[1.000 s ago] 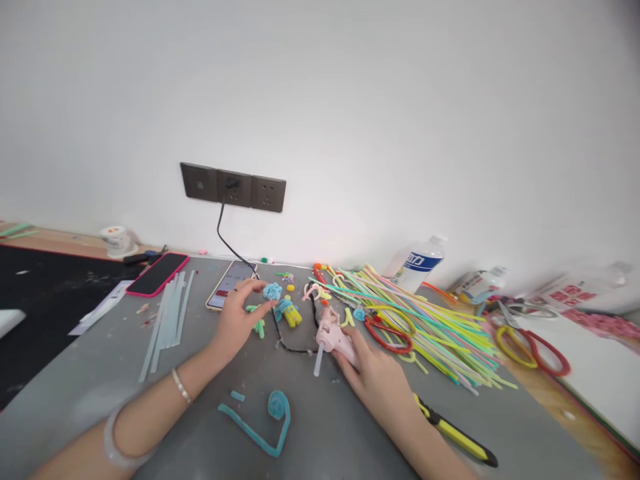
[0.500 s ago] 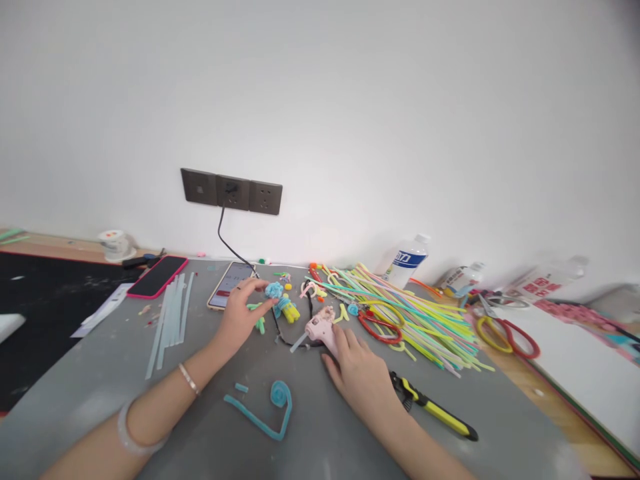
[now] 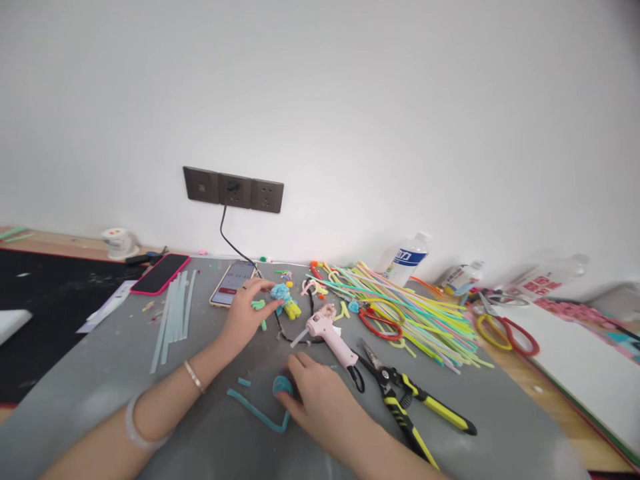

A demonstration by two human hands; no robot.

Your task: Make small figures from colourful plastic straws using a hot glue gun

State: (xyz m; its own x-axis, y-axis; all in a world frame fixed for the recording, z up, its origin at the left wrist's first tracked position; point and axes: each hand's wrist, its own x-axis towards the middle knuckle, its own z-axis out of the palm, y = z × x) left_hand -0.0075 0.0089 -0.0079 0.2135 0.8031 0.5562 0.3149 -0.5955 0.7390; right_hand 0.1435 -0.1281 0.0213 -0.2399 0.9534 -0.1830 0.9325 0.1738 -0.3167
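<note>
My left hand (image 3: 246,315) rests on the grey mat, its fingertips pinching a small blue and yellow pipe-cleaner figure (image 3: 285,300). My right hand (image 3: 320,403) lies lower on the mat with its fingers on the coiled end of a blue pipe cleaner (image 3: 265,407). A pink glue gun (image 3: 327,331) lies free just above the right hand, its black cord running to the wall socket (image 3: 233,189). Yellow-handled pliers (image 3: 410,400) lie to the right of that hand.
A heap of coloured pipe cleaners (image 3: 420,310) and red-yellow scissors (image 3: 380,319) lie to the right. Two phones (image 3: 160,273) (image 3: 233,283) and clear glue sticks (image 3: 173,313) sit on the left. Plastic bottles (image 3: 407,259) stand by the wall.
My right hand let go of the pink glue gun and moved down-left onto the blue pipe cleaner coil. The left hand stayed on the small figure. The pliers are now uncovered.
</note>
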